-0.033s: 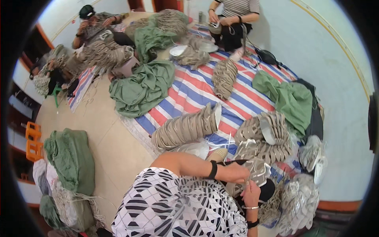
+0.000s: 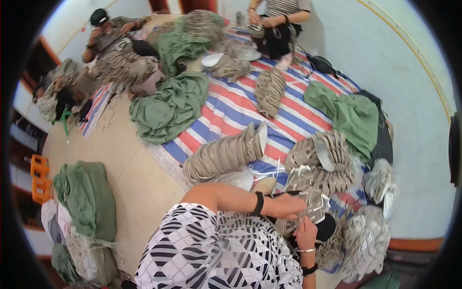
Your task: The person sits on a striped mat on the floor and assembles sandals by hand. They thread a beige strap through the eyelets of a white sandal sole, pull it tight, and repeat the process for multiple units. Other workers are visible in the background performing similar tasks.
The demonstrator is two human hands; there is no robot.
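Note:
A taupe strappy shoe upper [image 2: 316, 203] with pale edges rests over my lap, above a black round-ended thing [image 2: 327, 228]. My left hand [image 2: 291, 206], slightly blurred, is closed at the upper's near left side. Just below it, my right hand [image 2: 305, 233] is closed with thumb and fingertips pinched at the upper's lower edge; whatever thin piece lies between them is too small to make out. Right in front of my hands lie nested stacks of similar taupe uppers [image 2: 332, 180]. A longer nested stack [image 2: 224, 153] lies farther left, beside a beige woven shoe [image 2: 264, 185].
A striped red, white and blue sheet [image 2: 231, 108] covers the floor ahead. Green cloths [image 2: 168, 108] lie on it and a stuffed green sack [image 2: 89, 197] stands at left. Bagged pale soles [image 2: 365, 243] sit at right. Several people work farther off, one [image 2: 279, 29] by the wall.
My left hand has shifted slightly to the right and up along the shoe upper. My right hand stays close to its place. The whole view has shifted a little.

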